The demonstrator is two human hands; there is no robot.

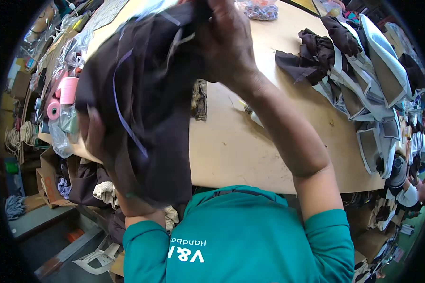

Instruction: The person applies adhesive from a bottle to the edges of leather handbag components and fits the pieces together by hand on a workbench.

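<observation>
A dark brown sewn cloth piece (151,104) hangs raised in front of me, over the table's left part. A narrow purple strip and pale loose threads lie along its face. My right hand (229,49) is closed on its upper right edge, with the fingertips partly out of the picture at the top. At the cloth's left edge my left hand (92,129) grips it, blurred by motion; the cloth covers much of that hand and forearm.
On the table (241,160) are a dark patterned scrap (199,100) and a small white bottle (256,118). Brown and white sewn pieces (359,70) are heaped at right. Pink thread spools (69,90) and plastic bags stand left. A person (411,195) is at far right.
</observation>
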